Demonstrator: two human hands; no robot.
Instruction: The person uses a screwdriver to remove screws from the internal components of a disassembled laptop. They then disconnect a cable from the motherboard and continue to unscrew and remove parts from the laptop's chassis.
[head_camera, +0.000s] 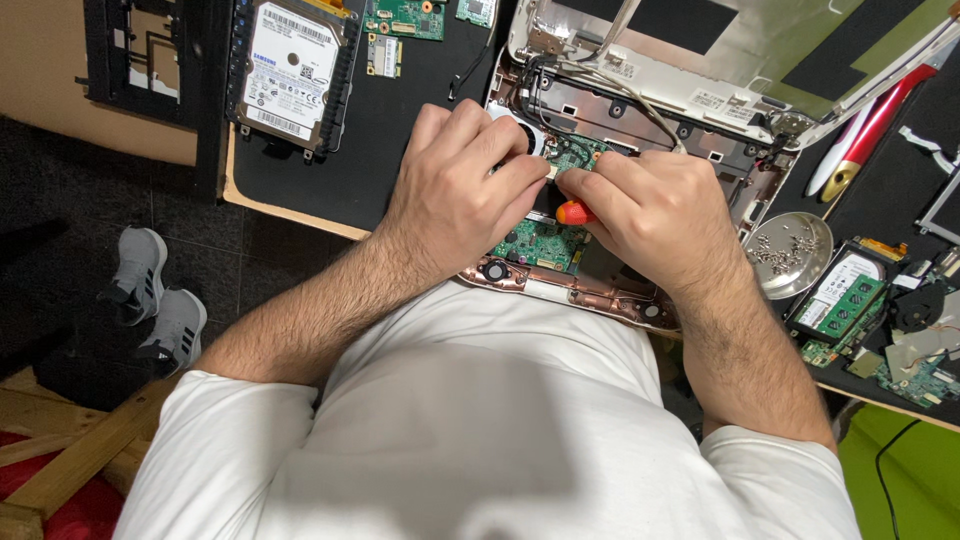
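Matte black desk mat (400, 130), glossy green circuit board (540, 243), right hand (655, 215) gripping orange-handled screwdriver (573, 212)

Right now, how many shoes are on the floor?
2. Both grey shoes sit side by side on the dark floor, left of the person's left arm: one shoe farther up, the other shoe just below it. More could be hidden under the table.

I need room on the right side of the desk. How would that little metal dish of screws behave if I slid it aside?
The metal dish looks thin and shallow, so it is probably light and slides easily on the dark mat. Its low rim may let the loose screws spill if it tilts or stops abruptly.
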